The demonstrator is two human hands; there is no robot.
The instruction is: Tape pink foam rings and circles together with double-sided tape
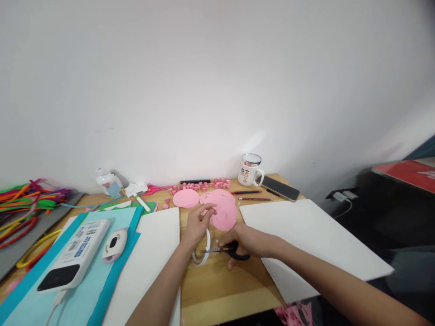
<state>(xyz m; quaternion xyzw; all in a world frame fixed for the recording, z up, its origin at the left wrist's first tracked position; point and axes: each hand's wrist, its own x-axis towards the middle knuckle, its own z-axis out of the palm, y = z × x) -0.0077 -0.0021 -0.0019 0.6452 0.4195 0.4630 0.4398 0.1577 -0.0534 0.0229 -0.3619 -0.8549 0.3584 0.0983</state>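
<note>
Black-handled scissors (pixel 233 250) are in my right hand (pixel 246 241), its fingers wrapped round the handles and the blades pointing left. My left hand (pixel 199 222) is just above and left of them, thumb and fingertips pinched together on something small I cannot make out. A white strip ring (pixel 207 240) lies on the wooden table (pixel 224 280) under my left hand, with the scissor tips over it. Beyond my hands are overlapping pink paper circles (pixel 224 215), another pink circle (pixel 186 198) and small crumpled pink pieces (pixel 220 183).
White sheets (pixel 149 253) (pixel 312 240) flank the hands. Left are a power bank (pixel 76 253), a small white device (pixel 115 244), blue sheets (pixel 102 276), colourful pipe cleaners (pixel 30 199) and a white bottle (pixel 109 183). Behind stand a mug (pixel 249 170) and a phone (pixel 278 188).
</note>
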